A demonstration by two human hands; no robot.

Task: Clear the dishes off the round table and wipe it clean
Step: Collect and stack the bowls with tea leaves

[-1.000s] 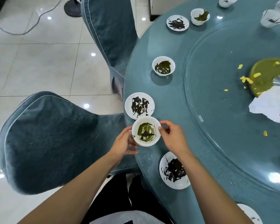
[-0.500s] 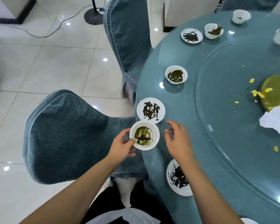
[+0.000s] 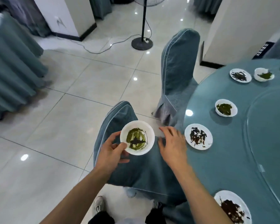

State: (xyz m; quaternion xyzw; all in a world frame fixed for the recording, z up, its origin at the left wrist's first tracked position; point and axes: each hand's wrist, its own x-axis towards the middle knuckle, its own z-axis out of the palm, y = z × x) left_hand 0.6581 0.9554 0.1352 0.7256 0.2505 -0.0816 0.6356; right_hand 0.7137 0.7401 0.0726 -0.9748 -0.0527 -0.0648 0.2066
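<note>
Head view: left hand point(image 3: 111, 153) grips a white bowl point(image 3: 137, 137) smeared green, thumb on its near rim, held off the surface over a blue-covered chair point(image 3: 136, 167). Right hand point(image 3: 173, 145) open, fingers spread, touching nothing, between bowl and a dirty plate point(image 3: 198, 136) at the round surface point(image 3: 233, 159) edge.

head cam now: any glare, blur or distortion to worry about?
Head view: ceiling lights glare off the floor tiles and the table edge; wide-angle bends the chairs and floor lines near the borders; right hand slightly motion-blurred; left hand and its bowl stay sharp.
</note>
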